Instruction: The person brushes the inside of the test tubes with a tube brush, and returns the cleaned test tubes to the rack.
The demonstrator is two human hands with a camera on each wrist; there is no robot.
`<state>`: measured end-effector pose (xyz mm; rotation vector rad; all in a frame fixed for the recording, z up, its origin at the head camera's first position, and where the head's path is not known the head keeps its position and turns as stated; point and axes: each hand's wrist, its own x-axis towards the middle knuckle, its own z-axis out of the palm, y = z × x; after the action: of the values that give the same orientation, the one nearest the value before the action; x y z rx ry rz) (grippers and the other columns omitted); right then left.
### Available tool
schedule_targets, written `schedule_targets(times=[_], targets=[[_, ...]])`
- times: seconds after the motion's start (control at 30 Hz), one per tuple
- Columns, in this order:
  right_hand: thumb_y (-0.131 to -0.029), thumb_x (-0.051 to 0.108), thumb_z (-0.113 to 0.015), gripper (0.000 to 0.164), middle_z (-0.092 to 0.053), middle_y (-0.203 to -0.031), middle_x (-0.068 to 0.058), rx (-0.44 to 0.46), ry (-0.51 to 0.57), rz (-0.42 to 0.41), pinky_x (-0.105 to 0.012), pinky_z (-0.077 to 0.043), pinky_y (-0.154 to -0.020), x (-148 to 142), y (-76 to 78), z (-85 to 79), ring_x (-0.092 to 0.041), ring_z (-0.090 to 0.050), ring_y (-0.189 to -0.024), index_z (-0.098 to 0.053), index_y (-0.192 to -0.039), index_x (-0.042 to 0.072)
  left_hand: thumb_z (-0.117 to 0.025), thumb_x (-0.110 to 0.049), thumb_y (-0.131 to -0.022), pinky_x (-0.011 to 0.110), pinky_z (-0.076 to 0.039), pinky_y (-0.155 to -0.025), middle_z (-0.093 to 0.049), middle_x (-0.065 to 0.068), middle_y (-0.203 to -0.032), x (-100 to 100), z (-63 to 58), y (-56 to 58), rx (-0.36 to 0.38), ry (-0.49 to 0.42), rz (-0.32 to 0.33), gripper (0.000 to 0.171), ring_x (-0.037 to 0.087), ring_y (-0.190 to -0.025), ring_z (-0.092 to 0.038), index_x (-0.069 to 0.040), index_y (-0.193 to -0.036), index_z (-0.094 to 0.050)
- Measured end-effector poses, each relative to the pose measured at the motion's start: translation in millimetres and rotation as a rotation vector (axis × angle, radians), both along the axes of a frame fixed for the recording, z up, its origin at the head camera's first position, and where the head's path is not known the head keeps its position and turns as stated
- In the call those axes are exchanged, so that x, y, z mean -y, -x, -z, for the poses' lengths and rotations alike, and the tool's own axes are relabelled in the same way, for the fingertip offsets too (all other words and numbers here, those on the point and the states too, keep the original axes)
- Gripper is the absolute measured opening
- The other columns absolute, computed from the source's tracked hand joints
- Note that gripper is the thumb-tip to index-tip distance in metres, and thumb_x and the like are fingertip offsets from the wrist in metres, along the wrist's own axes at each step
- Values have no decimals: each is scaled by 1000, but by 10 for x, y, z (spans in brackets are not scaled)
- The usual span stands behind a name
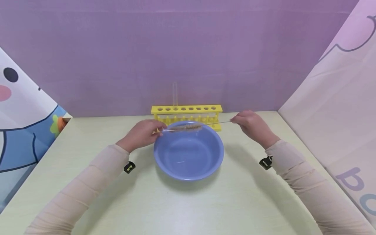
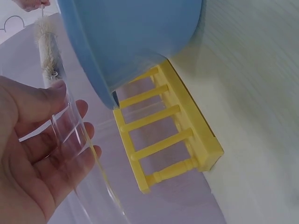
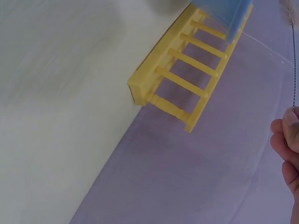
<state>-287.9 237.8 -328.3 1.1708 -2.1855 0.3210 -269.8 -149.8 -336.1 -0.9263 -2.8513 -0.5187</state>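
My left hand [image 1: 146, 133] grips a clear glass test tube [image 2: 70, 121] between thumb and fingers, over the basin's back left rim. The wire stem of a test tube brush [image 1: 192, 127] is pinched by my right hand [image 1: 253, 126], off to the right of the basin. In the left wrist view, the pale bristles [image 2: 46, 39] sit partly inside the tube's upper end, and the rest stick out. Tube and brush lie nearly in one line above the blue basin [image 1: 188, 179]. In the right wrist view, the twisted wire [image 3: 294, 70] runs up from my fingertips.
Behind the basin stands a yellow test tube rack [image 1: 202, 108] with a row of holes. Another clear test tube [image 1: 175, 94] stands upright in it. A purple cloth backdrop [image 1: 188, 55] hangs behind the pale table [image 1: 188, 209], with printed cloths at both sides.
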Motion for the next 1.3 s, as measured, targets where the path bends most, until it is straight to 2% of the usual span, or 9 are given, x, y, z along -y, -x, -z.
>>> schedule_targets(times=[0.47,0.87,1.1,1.3], targets=[[-75,-15,-68,20,-70,-83,-10,144,-14,46,-41,-54,-73,7,61,33,-27,-66,-79,-70,-87,1,-69,-5,-83,38,-53,-77,-69,5,-97,9,30,90,-31,26,-19,27,21,-88,-63,-7,-109,-68],[-78,-13,-66,19,-71,-86,-11,279,-37,85,-41,-54,-75,24,99,-45,-27,-66,-81,-71,-89,0,-71,-4,-80,38,-53,-78,-69,5,-97,-13,7,146,-62,39,-30,29,21,-88,-63,-8,-108,-68],[-79,-13,-66,18,-70,-84,-9,349,8,92,-39,-54,-74,19,140,-52,-25,-66,-80,-72,-88,1,-71,-3,-80,40,-53,-78,-70,6,-99,-21,-6,176,-114,16,-4,27,24,-90,-65,-7,-107,-69],[-81,-8,-67,14,-70,-84,-9,391,-2,129,-39,-55,-74,33,171,-57,-24,-66,-80,-72,-89,2,-70,-2,-79,40,-53,-78,-70,7,-99,-40,-4,205,-117,6,-9,28,25,-90,-65,-6,-106,-69]])
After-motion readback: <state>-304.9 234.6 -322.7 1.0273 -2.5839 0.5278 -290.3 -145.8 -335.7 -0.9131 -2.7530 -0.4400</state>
